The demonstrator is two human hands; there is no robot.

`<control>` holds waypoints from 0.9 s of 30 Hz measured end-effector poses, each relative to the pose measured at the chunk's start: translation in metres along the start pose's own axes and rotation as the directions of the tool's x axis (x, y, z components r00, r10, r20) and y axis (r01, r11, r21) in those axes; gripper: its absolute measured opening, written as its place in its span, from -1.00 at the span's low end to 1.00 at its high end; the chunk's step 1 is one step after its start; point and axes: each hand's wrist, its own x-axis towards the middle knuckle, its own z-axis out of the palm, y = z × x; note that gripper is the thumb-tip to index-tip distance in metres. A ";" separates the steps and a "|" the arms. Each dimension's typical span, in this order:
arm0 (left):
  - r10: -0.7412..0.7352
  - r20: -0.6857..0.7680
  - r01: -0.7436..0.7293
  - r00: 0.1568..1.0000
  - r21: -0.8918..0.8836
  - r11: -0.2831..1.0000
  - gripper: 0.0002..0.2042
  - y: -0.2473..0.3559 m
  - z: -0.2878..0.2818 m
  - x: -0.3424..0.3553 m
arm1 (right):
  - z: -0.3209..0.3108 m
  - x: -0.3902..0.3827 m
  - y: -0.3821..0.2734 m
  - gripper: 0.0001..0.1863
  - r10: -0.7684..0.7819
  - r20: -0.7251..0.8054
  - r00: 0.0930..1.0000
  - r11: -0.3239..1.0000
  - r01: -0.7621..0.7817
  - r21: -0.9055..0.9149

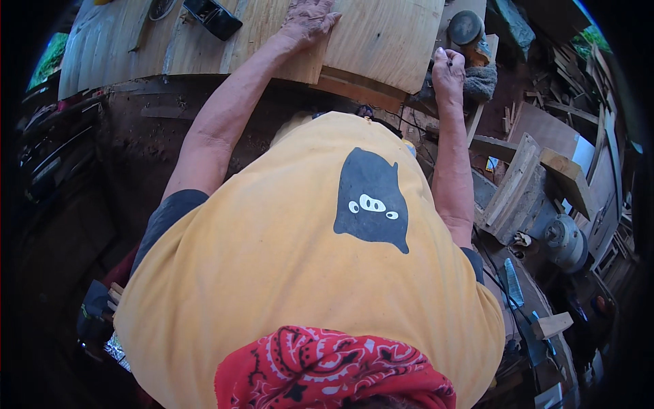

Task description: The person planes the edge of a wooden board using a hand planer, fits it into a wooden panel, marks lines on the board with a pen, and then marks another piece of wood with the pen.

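Observation:
My left hand (308, 22) lies on a pale wooden board (381, 41) at the top of the view, fingers stretched out and spread over the wood. Right of the board's edge, my right hand (449, 71) is closed. A small dark tip shows at its fingers, but I cannot make out what it is. Just beyond that hand sits a tool with a round grey disc (465, 28). Beside the hand is a bunched grey cloth (481, 83).
A black open box (212, 18) and a round dish (161, 8) rest on the boards at far left. At right are a timber block (567, 180), a grey motor-like machine (565, 242), black cables and stacked wood offcuts (572, 78).

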 end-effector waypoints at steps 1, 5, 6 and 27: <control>0.018 -0.001 -0.018 1.000 -0.004 1.000 -0.29 0.001 -0.004 -0.005 | 0.004 0.011 0.006 -0.48 0.031 -0.004 1.000 0.999 -0.031 0.032; 0.026 -0.020 -0.026 0.999 -0.037 0.999 -0.36 0.002 -0.016 -0.025 | 0.021 0.067 0.029 -0.51 0.134 0.047 0.990 0.991 -0.134 -0.010; 0.035 -0.053 -0.037 0.998 -0.032 0.999 -0.37 -0.003 -0.018 -0.035 | 0.029 0.072 0.019 -0.53 0.196 0.115 0.974 0.980 -0.189 -0.064; -0.107 0.093 0.096 0.990 0.117 0.988 -0.24 0.029 -0.039 -0.025 | 0.046 0.084 0.040 -0.41 0.010 0.017 1.000 0.973 -0.005 -0.230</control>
